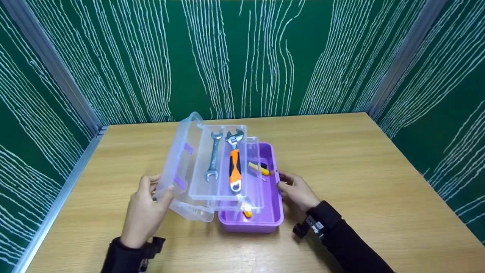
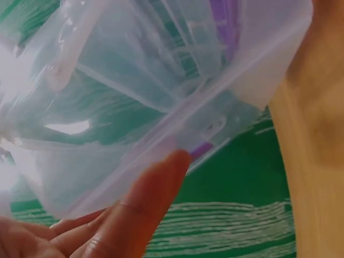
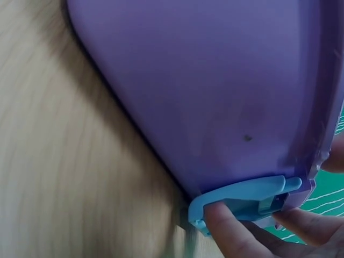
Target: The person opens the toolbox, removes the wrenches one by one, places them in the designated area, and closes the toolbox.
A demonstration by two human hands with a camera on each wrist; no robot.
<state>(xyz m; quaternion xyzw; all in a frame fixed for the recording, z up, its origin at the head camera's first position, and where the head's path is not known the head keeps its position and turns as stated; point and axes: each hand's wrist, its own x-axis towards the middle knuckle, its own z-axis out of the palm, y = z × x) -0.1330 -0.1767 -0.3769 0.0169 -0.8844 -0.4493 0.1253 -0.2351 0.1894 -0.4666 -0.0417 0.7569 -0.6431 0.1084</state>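
Note:
A purple toolbox (image 1: 252, 228) stands on the table, its clear lid (image 1: 170, 159) swung up to the left. The left hand (image 1: 146, 212) pinches the lid's edge; in the left wrist view the thumb of that hand (image 2: 145, 209) lies on the clear plastic (image 2: 97, 118). A clear tray (image 1: 197, 170), raised over the box's left side, carries a wrench (image 1: 214, 157) and an orange-handled adjustable wrench (image 1: 235, 167). The right hand (image 1: 297, 189) grips the box's right side, and in the right wrist view its fingers touch a blue latch (image 3: 242, 191) on the purple wall (image 3: 188, 80).
Inside the purple box lie a yellow-handled tool (image 1: 259, 168) and another yellow piece (image 1: 247, 213), partly seen through clear plastic. The wooden table (image 1: 341, 159) is bordered by green panels (image 1: 265, 57) with white wavy lines and by grey metal posts (image 1: 405, 57).

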